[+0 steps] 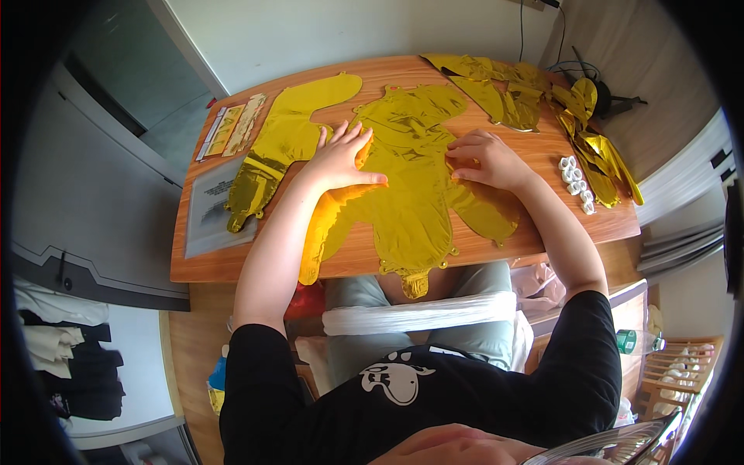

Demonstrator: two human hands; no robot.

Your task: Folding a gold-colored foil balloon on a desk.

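Observation:
Flat gold foil balloons lie on the wooden table (364,68) in front of me. A large balloon with rounded lobes (411,209) fills the middle, its bottom tab hanging over the front edge. My left hand (342,160) rests on its left side, fingers spread and thumb stretched to the right. Next to that hand a foil lobe is turned up and glows orange. My right hand (484,160) is at the right edge of the same balloon, with curled fingers and thumb pinching foil there. Another gold balloon, bent in shape (298,116), lies to the left, partly behind my left forearm.
More gold foil (511,89) lies at the far right, with a crumpled bunch (601,151) nearby. Several small white rolls (575,184) sit by the right edge. At the left are printed strips (225,130) and a clear plastic sheet (213,205). A black device with cables (608,101) stands at the back right.

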